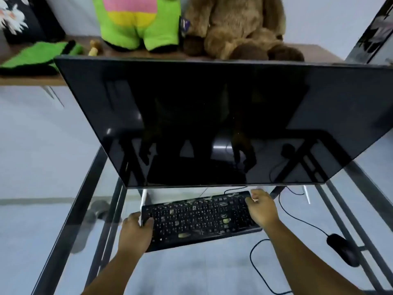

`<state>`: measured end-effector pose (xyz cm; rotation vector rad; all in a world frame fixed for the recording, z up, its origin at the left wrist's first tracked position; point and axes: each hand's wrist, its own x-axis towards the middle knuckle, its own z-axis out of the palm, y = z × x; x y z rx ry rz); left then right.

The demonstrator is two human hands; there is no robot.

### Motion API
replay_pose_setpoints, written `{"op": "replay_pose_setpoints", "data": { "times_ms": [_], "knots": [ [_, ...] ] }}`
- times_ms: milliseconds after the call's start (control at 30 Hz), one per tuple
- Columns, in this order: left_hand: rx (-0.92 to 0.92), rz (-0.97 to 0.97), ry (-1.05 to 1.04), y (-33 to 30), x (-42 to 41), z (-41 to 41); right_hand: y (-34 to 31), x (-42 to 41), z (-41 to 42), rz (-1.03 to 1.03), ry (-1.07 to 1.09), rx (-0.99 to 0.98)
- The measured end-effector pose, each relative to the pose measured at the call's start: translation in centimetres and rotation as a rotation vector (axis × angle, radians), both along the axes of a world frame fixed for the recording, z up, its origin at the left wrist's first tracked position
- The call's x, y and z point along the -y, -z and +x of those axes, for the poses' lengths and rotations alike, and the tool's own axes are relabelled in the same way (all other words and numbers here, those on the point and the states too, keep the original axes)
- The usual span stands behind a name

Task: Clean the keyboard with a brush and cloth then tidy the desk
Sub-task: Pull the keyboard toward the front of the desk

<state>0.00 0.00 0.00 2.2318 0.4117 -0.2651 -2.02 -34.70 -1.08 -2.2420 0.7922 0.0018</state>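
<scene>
Overhead, a large dark monitor (212,124) leaned out above the glass desk (70,220), its lower edge hanging just beyond the far side of the black keyboard (200,216) and crowding the space behind it. Behind the monitor, a wooden shelf (32,80) carried a green plush toy (138,28) and a brown teddy bear (240,33). Right of the keyboard, a black mouse (342,250) lay on the glass, well apart, its cable (297,220) looping back toward the monitor's base. The keyboard sat below the monitor, tilted, its keys strewn with pale scraps. The left hand (136,233) reached in from below and clamped the keyboard's left end, thumb on top of the keys. The right hand (262,209) gripped the far right corner, fingers curled over the edge. Both forearms stretched forward, bare.
</scene>
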Motion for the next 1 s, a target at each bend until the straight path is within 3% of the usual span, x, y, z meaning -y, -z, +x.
{"op": "replay_pose_setpoints", "data": {
  "times_ms": [133,233,633,933,1000],
  "knots": [
    [-0.222,-0.042,-0.07,1.4,0.6,1.1,2.1,0.8,0.3,0.028,-0.012,-0.215],
    [-0.228,-0.051,-0.07,2.2,0.8,1.5,3.2,1.0,0.9,0.05,-0.021,-0.273],
    [-0.217,-0.119,-0.01,2.4,0.4,3.1,4.4,1.4,0.8,0.089,0.123,-0.194],
    [-0.178,-0.054,0.029,2.6,1.2,3.3,4.3,1.0,0.1,0.046,0.173,-0.199],
    [-0.151,-0.028,0.035,2.0,1.3,3.2,3.1,0.2,-0.1,0.001,0.227,-0.116]
  ]
}}
